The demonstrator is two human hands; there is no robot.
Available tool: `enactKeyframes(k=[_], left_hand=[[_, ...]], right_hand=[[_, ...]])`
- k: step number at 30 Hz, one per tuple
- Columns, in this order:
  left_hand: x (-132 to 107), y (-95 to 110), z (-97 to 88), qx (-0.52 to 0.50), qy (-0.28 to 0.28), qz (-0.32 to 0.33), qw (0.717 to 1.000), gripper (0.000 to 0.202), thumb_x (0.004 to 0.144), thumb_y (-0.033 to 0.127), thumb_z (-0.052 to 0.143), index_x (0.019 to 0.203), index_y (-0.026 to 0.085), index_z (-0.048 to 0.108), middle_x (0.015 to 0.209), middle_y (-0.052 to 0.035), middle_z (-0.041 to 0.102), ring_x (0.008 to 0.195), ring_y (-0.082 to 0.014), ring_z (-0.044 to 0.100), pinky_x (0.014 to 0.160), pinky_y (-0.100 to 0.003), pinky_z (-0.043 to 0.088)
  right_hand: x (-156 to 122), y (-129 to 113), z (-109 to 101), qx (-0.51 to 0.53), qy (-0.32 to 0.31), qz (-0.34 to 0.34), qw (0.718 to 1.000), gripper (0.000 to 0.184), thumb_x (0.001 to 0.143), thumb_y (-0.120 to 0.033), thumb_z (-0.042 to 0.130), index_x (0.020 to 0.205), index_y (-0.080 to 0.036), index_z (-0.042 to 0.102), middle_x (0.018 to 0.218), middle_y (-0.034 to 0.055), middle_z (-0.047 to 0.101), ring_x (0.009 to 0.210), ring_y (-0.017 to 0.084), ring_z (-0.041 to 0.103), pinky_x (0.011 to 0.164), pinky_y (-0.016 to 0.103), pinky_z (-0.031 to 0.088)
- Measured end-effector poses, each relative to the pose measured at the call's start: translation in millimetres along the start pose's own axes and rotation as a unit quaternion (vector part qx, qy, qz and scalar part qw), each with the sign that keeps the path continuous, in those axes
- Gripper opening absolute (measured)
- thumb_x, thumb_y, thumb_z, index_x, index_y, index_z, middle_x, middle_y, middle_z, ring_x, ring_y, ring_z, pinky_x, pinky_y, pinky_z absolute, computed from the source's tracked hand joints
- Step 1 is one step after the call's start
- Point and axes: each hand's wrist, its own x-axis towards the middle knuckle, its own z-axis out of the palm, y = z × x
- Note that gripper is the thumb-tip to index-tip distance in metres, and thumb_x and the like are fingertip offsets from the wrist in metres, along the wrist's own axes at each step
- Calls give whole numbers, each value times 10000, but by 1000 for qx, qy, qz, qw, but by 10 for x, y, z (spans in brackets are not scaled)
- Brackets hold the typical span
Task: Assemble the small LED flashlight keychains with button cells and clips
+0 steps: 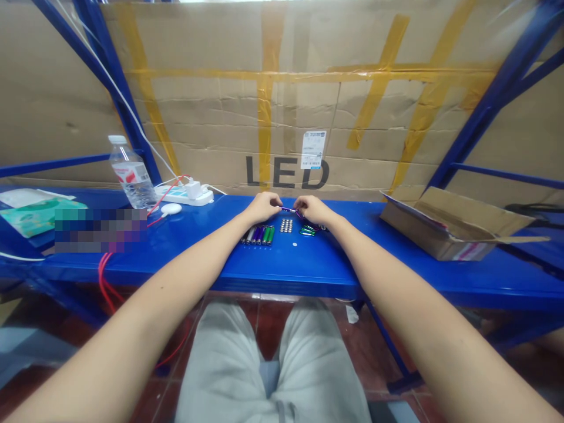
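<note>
My left hand [265,205] is closed in a pinch on the left end of a slim purple-and-silver tube [288,210], which looks like a mini flashlight. At its right end my right hand [312,209] is closed too, with a bit of purple by its fingertips. Below the left hand, several coloured tubes [258,235] lie side by side in black, silver, purple and green. Small round silver cells [286,225] stand in rows between my hands. Green and dark carabiner clips [308,231] lie under the right hand, partly hidden by it. A small white disc [295,244] lies nearer me.
An open cardboard box [453,235] sits at the right of the blue table [291,267]. At the left are a water bottle [131,176], a power strip [189,194], red cables [102,273] and a green pack [39,214]. Large taped cardboard [211,129] stands behind.
</note>
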Motion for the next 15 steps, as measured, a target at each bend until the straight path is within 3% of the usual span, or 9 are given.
enactKeyframes(k=[9,15], left_hand=[[3,11,-9,54,-61,-6,997,145,777,200,698,891,170,782,918,-57,780,896,-213,704,875,-317,521],[-10,27,-21,95,-69,-9,993,162,785,191,685,901,185,797,945,-49,783,938,-214,702,890,-295,522]], right_hand=[[-28,17,-21,-78,-32,-26,996,271,863,-65,522,963,-166,753,964,62,767,887,180,675,783,245,471],[-74,-80,-93,-80,-59,33,994,269,855,-248,655,1095,-151,729,1086,101,751,938,205,679,790,254,497]])
